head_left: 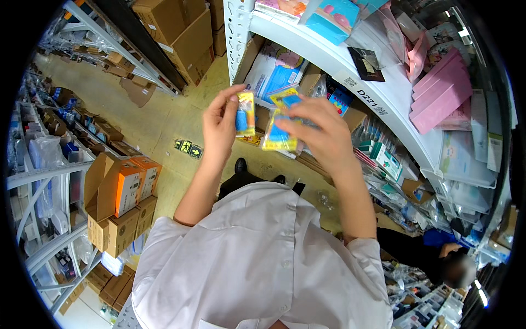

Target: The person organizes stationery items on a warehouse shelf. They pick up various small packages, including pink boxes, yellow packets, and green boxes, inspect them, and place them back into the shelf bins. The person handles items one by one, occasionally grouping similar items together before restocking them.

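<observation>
My left hand (pixel 218 125) pinches a small flat yellow packet (pixel 246 113) with a blue item inside, its thumb and fingers at the packet's left edge. Slightly apart from it, my right hand (pixel 327 130) grips similar yellow-and-blue packets (pixel 278 141); at least two show, one above the other. That hand is a little blurred, and its fingers cover part of the packets. Just beyond both hands, a shelf compartment holds a carton with a blue-and-white package (pixel 280 71) in it.
A white shelf beam (pixel 329 61) curves along the right, with pink folders (pixel 442 90) above it and packaged goods below. Orange boxes (pixel 131 183) and brown cartons (pixel 123 230) stand at left. Tall cartons (pixel 181 35) are stacked far ahead. Another person (pixel 422 245) is at lower right.
</observation>
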`<state>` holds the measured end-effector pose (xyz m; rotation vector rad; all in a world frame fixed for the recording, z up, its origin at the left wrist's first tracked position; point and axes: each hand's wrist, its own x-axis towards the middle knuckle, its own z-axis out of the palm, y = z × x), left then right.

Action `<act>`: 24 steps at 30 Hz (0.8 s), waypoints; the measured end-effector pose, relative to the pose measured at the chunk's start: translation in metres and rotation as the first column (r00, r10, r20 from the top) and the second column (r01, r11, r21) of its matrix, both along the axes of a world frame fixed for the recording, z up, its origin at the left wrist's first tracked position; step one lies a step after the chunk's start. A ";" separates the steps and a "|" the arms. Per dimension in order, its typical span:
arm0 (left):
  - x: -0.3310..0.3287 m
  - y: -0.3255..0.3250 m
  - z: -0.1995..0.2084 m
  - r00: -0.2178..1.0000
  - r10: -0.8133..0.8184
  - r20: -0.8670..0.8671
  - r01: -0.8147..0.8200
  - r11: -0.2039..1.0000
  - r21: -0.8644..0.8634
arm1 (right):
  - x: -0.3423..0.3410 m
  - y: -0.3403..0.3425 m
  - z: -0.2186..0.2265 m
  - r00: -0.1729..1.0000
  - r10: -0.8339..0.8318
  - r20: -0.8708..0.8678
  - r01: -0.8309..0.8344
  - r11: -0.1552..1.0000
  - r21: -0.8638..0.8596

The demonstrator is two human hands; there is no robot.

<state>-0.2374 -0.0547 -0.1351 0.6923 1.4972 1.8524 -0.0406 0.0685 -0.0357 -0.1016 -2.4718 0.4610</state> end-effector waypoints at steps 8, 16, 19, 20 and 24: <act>0.066 -0.018 0.044 0.583 -0.370 0.723 0.407 0.904 0.134 | 0.053 -0.053 -0.015 0.965 -0.131 -0.227 0.136 0.991 0.004; 0.120 -0.002 0.055 0.512 -0.534 0.672 0.600 0.783 0.164 | 0.104 -0.067 -0.034 0.957 -0.265 -0.117 0.255 0.963 -0.089; 0.138 0.002 0.053 0.507 -0.525 0.684 0.615 0.776 0.140 | 0.124 -0.073 -0.024 0.947 -0.319 -0.040 0.305 0.931 -0.198; 0.145 0.003 0.051 0.515 -0.524 0.679 0.619 0.775 0.128 | 0.137 -0.073 -0.022 0.951 -0.310 0.008 0.308 0.940 -0.148; 0.172 0.008 0.054 0.509 -0.575 0.641 0.670 0.732 0.126 | 0.173 -0.071 -0.020 0.937 -0.347 -0.044 0.324 0.907 -0.270</act>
